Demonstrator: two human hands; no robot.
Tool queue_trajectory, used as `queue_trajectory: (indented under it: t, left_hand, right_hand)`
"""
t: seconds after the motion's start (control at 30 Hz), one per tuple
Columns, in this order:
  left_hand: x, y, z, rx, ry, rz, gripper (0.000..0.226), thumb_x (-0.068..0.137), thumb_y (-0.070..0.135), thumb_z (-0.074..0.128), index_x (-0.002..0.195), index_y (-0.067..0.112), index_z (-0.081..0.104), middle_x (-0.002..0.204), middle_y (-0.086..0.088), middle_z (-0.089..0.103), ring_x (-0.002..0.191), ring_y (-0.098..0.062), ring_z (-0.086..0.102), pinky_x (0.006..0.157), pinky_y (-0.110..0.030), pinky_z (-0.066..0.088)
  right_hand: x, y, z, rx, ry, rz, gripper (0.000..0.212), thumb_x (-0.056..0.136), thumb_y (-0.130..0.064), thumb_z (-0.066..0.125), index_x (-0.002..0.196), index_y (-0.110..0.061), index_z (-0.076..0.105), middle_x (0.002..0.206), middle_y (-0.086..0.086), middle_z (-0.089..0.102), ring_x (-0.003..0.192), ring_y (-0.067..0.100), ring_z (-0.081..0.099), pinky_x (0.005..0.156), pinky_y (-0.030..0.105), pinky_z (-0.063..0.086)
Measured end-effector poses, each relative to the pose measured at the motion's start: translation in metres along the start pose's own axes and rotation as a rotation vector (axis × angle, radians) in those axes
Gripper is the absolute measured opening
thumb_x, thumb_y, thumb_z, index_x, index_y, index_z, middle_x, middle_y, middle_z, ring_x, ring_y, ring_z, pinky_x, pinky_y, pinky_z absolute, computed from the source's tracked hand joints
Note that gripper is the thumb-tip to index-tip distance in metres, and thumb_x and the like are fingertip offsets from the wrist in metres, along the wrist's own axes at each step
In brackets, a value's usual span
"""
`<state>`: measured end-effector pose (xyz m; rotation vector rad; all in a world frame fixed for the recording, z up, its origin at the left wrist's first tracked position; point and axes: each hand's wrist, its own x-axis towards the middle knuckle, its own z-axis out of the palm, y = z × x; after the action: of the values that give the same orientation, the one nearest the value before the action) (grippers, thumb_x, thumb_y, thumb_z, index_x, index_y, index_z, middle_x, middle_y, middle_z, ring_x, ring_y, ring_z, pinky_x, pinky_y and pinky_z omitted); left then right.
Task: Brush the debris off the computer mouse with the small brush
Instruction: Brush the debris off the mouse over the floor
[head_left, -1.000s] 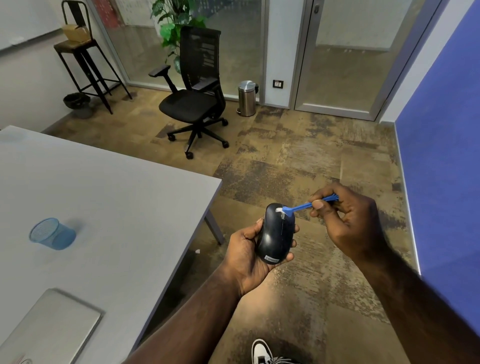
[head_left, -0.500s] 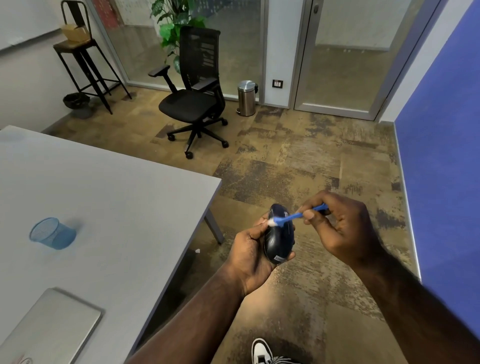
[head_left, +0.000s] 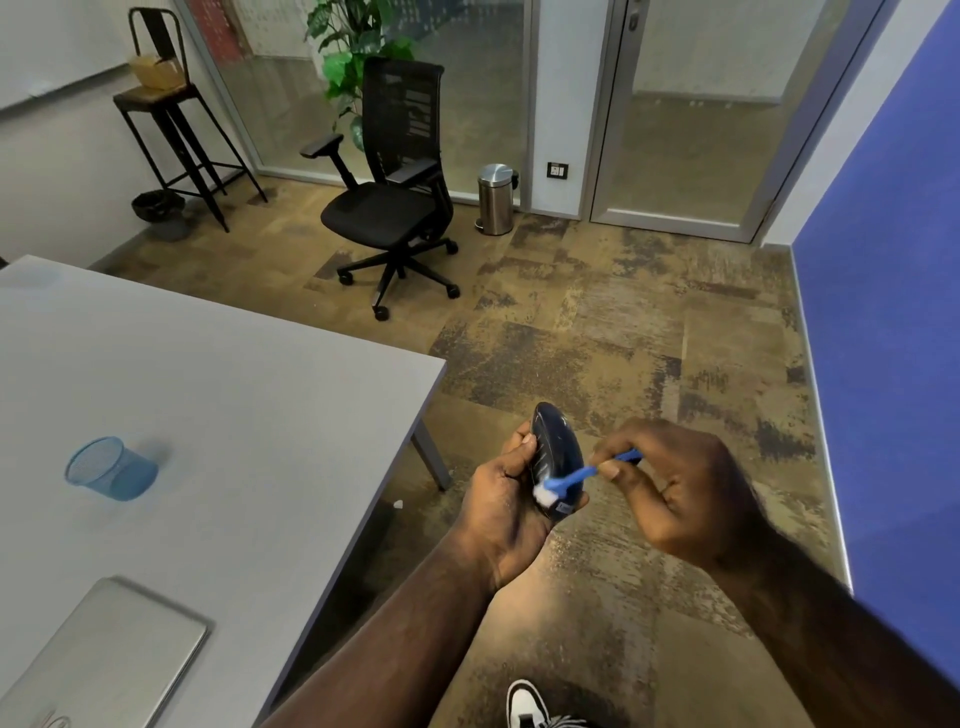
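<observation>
My left hand (head_left: 501, 512) grips a dark blue computer mouse (head_left: 555, 451), held on edge over the floor to the right of the table. My right hand (head_left: 670, 491) pinches the blue handle of a small brush (head_left: 576, 477). Its white bristles touch the near, lower end of the mouse. My left palm hides the far side of the mouse.
A grey table (head_left: 218, 415) lies to my left with a blue mesh cup (head_left: 111, 469) and a closed silver laptop (head_left: 104, 660) on it. A black office chair (head_left: 395, 197), a steel bin (head_left: 496, 197) and a tall stool (head_left: 166, 119) stand further off. A blue wall (head_left: 883, 312) runs along the right.
The brush head has swept from the far tip of the mouse down to its near end. My left hand has turned the mouse more onto its edge.
</observation>
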<state>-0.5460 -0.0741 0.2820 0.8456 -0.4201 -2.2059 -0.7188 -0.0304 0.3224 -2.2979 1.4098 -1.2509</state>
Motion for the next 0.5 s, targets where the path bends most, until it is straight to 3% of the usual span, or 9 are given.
queue_trajectory:
  t: [0.1,0.17,0.3,0.43,0.5]
  left_hand:
    - [0.0,0.003,0.001,-0.002,0.01,0.0,0.046,0.097,0.028,0.043,0.141,0.016,0.048,0.129,-0.013,0.055,0.094,-0.028,0.061,0.074,-0.042,0.053]
    - [0.0,0.005,0.002,-0.028,0.016,0.005,0.053,0.093,0.03,0.046,0.143,0.013,0.044,0.133,-0.014,0.052,0.099,-0.029,0.058,0.077,-0.043,0.053]
    - [0.0,0.007,0.001,-0.132,0.036,0.011,0.052,0.098,0.029,0.043,0.145,0.008,0.041,0.137,-0.015,0.047,0.118,-0.03,0.048,0.103,-0.047,0.04]
    - [0.002,0.01,-0.001,-0.193,0.035,0.006,0.051,0.098,0.032,0.043,0.144,0.009,0.043,0.138,-0.021,0.05,0.1,-0.036,0.063,0.079,-0.051,0.056]
    - [0.001,0.013,-0.002,-0.244,0.023,0.013,0.053,0.097,0.033,0.044,0.144,0.007,0.042,0.138,-0.023,0.049,0.096,-0.038,0.066,0.074,-0.053,0.059]
  right_hand:
    - [0.002,0.004,-0.005,-0.021,0.132,0.013,0.015,0.09,-0.017,0.056,0.091,-0.009,0.069,0.083,0.001,0.072,0.071,0.018,0.069,0.057,0.037,0.055]
    - [-0.002,0.003,-0.003,0.016,0.061,-0.051,0.01,0.09,-0.015,0.056,0.092,-0.014,0.065,0.085,0.0,0.072,0.074,0.018,0.069,0.058,0.037,0.055]
    - [-0.012,0.002,0.001,0.041,-0.039,-0.104,0.01,0.089,-0.013,0.057,0.09,-0.012,0.067,0.085,0.001,0.073,0.075,0.018,0.07,0.058,0.037,0.055]
    - [-0.012,0.002,-0.001,0.029,0.133,-0.032,0.008,0.091,-0.015,0.055,0.095,-0.019,0.06,0.087,0.002,0.073,0.078,0.021,0.071,0.061,0.039,0.056]
    - [-0.015,-0.002,0.003,0.058,0.104,-0.06,0.007,0.091,-0.014,0.055,0.095,-0.018,0.059,0.088,-0.001,0.072,0.081,0.015,0.07,0.062,0.037,0.056]
